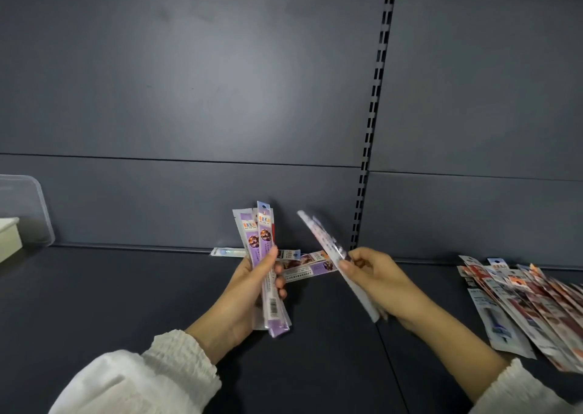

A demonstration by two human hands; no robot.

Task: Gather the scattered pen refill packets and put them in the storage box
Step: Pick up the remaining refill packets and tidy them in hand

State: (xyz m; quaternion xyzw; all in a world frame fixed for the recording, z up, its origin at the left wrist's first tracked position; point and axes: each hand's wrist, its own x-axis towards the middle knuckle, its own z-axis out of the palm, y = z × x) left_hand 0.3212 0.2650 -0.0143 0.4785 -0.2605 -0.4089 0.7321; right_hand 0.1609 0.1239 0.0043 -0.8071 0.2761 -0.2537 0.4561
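Midway through the gathering, a person's left hand (252, 290) clamps a fanned bundle of purple packets (263, 256) upright while the right hand (375, 279) pinches another packet (328, 249) at its middle, both above the dark shelf (126, 303). Light, thin and glossy, the long sleeves look prone to slipping, so a mid-length hold seems safest. More lie behind the hands and in a pile (530, 303) at right; the clear storage box (28, 211) stands far left.

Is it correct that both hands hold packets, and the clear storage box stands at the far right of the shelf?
Not quite. The head view shows the clear storage box at the far left. Left hand and right hand do both hold packets.
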